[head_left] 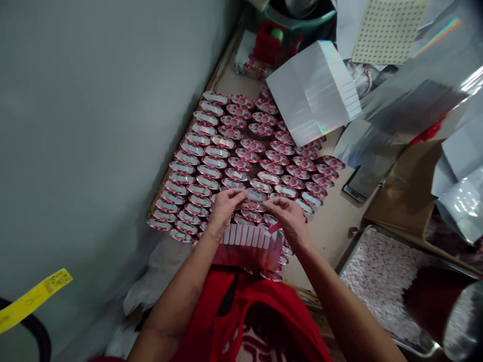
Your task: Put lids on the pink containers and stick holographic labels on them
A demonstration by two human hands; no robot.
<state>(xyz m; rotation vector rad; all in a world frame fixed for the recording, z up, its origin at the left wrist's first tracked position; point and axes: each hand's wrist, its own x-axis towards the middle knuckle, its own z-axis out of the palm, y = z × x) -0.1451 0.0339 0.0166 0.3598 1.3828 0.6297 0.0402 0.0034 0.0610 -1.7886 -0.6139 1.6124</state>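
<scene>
My left hand [227, 205] and my right hand [284, 211] face each other over rows of small red-patterned round tins [243, 153]. Fingers of both are pinched at opposite ends of a thin translucent sticker strip [257, 195], held just over or on a tin top; which of these I cannot tell. Many tins at the left carry a silvery strip [187, 147] across their tops, while others show a bare pink centre. Close to my body, below the hands, a sheet of pale strips [247, 235] with a reddish shiny lower part lies over the nearest tins.
Shiny silvery sheets [315, 93] lie at the back right, overlapping some tins. A red tape dispenser [268, 42] stands at the back. To the right are a phone-like dark device [356, 183], a cardboard box [403, 181] and a metal tray [372, 229] of small pale pieces. A wall [94, 125] borders the left.
</scene>
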